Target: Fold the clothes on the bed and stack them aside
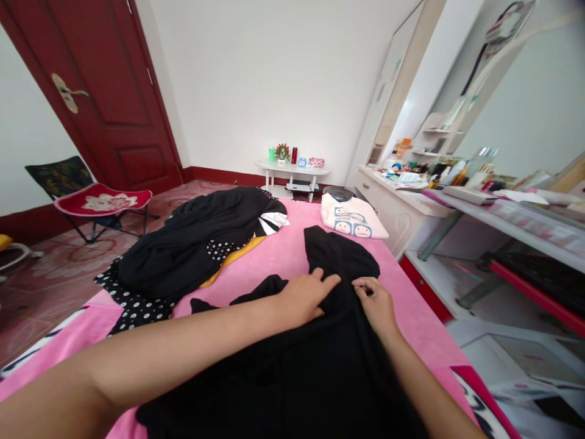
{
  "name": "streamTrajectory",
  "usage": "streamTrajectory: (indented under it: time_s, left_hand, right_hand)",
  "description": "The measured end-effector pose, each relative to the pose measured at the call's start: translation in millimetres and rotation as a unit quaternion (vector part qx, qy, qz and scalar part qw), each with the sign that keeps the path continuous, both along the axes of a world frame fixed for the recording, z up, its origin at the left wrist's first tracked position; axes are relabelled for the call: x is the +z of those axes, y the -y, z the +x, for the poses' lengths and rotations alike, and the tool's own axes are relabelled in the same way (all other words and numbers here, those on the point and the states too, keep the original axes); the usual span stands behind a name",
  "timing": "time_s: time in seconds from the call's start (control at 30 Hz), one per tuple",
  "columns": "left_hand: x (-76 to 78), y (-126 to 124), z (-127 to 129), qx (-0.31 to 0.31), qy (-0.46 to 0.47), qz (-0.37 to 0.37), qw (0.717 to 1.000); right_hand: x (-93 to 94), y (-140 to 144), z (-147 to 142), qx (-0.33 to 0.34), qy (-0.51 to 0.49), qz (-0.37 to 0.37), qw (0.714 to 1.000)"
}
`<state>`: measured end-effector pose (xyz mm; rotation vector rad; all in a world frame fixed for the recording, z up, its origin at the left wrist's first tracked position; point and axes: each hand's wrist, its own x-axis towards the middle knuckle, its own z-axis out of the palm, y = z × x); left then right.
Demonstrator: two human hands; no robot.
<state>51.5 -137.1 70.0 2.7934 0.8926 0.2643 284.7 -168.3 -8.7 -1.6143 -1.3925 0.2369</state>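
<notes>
A long black garment [320,378] lies spread over the pink bedcover [292,213], its kind unclear, and runs from the near edge up to a folded-looking far end. My left hand [304,297] rests on the cloth with its fingers apart, pressing near the upper middle. At the right side of the same cloth, my right hand [377,305] has thumb and fingers pinched together on the garment's edge. Part of the garment bunches up to the left of my left hand.
A heap of black clothes [192,238], some polka-dotted, lies at the left of the bed. A folded white printed T-shirt [351,216] is at the far right corner. Beyond stand a small white table [292,167], a folding chair [98,198] and a cluttered dresser [406,198].
</notes>
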Motion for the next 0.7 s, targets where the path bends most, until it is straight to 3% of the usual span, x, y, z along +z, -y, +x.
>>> streamTrajectory:
  time_s: [0.13, 0.2, 0.23, 0.3, 0.33, 0.43, 0.5, 0.57, 0.63, 0.7]
  left_hand:
    - [20.0, 38, -7, -0.192, -0.076, 0.06, 0.977]
    - [40.8, 31, -25, -0.226, -0.113, 0.078, 0.964]
    - [53.8, 19, -37, -0.214, -0.125, 0.095, 0.964]
    - [81.7, -20, -71, -0.128, -0.128, 0.136, 0.974]
    - [94.7, -44, -90, -0.053, -0.118, 0.162, 0.978]
    - [117.8, -113, -151, 0.158, -0.135, 0.245, 0.947]
    - [115.0, -140, -181, 0.257, -0.166, 0.277, 0.911]
    - [99.2, -148, -193, 0.304, -0.166, 0.277, 0.896]
    - [77.8, -142, -187, 0.29, -0.145, 0.267, 0.907]
    - [58.7, -130, -167, 0.234, -0.123, 0.258, 0.929]
  right_hand:
    - [-1.9, 3, 2, -0.001, -0.039, 0.006, 0.999]
    - [-2.8, 4, 3, -0.001, -0.052, 0.007, 0.999]
    - [-3.0, 4, 3, 0.0, -0.055, 0.005, 0.998]
    - [-2.5, 4, 2, 0.0, -0.052, 0.003, 0.999]
    - [-1.7, 4, 1, -0.001, -0.046, 0.002, 0.999]
    - [1.1, 5, -2, -0.029, -0.004, 0.016, 0.999]
    - [1.7, 6, -4, -0.083, 0.043, 0.036, 0.995]
    - [0.4, 6, -4, -0.135, 0.081, 0.052, 0.986]
    - [-1.9, 4, 0, -0.157, 0.067, 0.045, 0.984]
    - [-2.6, -2, 8, -0.161, -0.009, 0.011, 0.987]
